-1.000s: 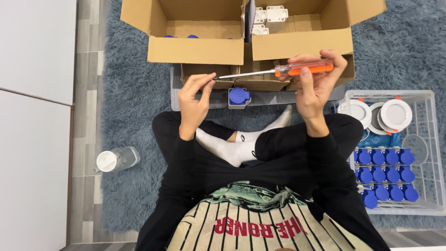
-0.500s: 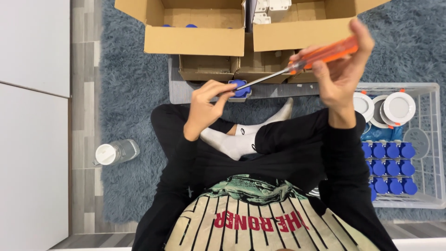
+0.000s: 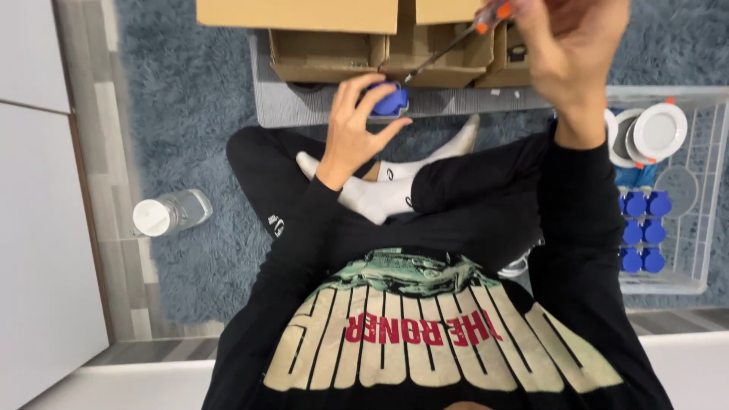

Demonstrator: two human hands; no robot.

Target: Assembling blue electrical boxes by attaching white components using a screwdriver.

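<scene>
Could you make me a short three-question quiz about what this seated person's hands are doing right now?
1. True or false: the left hand holds a small blue part.
2. What tool is in the right hand? A) hammer B) screwdriver with an orange handle C) scissors
3. Fill in: the clear bottle with a white cap lies on the person's ____ side.

Key
1. True; the fingers close around it, near the grey tray.
2. B; its metal tip points down towards the blue part.
3. Left, at the edge of the blue rug.
</scene>
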